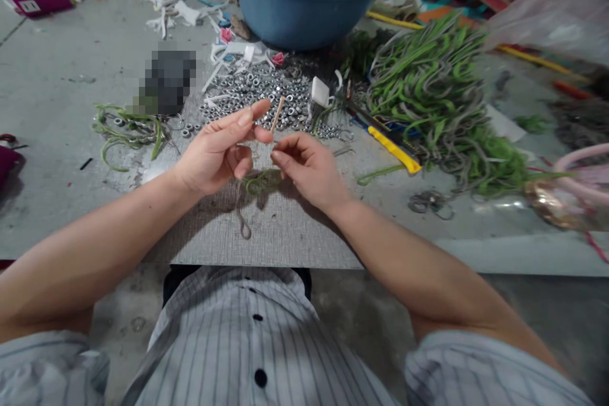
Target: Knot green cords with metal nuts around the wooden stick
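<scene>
My left hand [221, 149] is raised over the near table, thumb and fingers pinched together; whatever lies between the tips is too small to make out. Facing it, my right hand [311, 171] is closed, fingertips together on something I cannot make out. A thin wooden stick [278, 114] slants up between the hands; which hand holds it is unclear. Below them shows a green and grey cord [261, 183], with a looped end [245, 228] on the table. Just beyond the hands spreads a pile of metal nuts [257, 89].
A large blue basin [323, 6] stands behind the nuts. To the right are a yellow-handled cutter knife [394, 149], a heap of green-grey cords [438, 89] and metal rings [431, 203]. A smaller cord bundle [128, 133] lies left, and a white block [321, 92] beside the nuts.
</scene>
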Demonstrator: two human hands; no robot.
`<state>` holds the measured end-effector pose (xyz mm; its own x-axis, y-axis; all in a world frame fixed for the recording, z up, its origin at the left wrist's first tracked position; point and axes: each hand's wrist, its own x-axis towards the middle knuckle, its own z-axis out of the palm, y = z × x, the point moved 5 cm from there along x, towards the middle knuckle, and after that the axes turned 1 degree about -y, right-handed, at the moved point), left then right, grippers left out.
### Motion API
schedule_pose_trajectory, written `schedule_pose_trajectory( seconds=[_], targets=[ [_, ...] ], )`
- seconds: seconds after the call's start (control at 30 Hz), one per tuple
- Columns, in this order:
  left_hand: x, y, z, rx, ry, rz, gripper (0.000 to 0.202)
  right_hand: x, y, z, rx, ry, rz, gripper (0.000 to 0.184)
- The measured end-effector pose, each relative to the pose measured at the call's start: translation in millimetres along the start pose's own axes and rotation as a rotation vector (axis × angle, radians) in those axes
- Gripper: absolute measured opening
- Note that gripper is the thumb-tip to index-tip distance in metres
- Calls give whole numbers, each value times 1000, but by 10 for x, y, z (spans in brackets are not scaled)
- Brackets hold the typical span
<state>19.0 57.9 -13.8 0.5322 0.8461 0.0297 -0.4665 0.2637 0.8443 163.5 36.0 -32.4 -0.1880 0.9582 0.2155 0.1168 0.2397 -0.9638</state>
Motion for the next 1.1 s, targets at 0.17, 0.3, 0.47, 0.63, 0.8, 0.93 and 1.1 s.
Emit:
schedule_pose_trajectory(
  seconds=[0.17, 0.3, 0.47, 0.63, 0.8, 0.93, 1.1],
  targets=[
    [-17, 3, -38, 311, 117, 62, 29, -61, 1, 129, 5, -179, -39, 33],
    [-45, 10, -25, 429, 124, 111, 39, -93, -27, 152, -32, -223, -75, 32],
    [-68, -9, -4, 415, 106, 101, 37, -119, -123, 101, -146, -97, -213, 34],
    [-66, -19, -9, 425, 94, 104, 35, -128, -152, -1, -109, 115, -226, 48],
    [-73, -16, 52, 528, -10, 78, 34, -99, -71, 28, 39, -17, -136, 61],
    [-99, 5, 127, 616, -91, 84, 28, -95, -37, 66, 173, -124, -60, 67],
    [-135, -28, 154, 647, -155, 96, 28, -96, -34, 110, 252, -208, 5, 53]
  ],
)
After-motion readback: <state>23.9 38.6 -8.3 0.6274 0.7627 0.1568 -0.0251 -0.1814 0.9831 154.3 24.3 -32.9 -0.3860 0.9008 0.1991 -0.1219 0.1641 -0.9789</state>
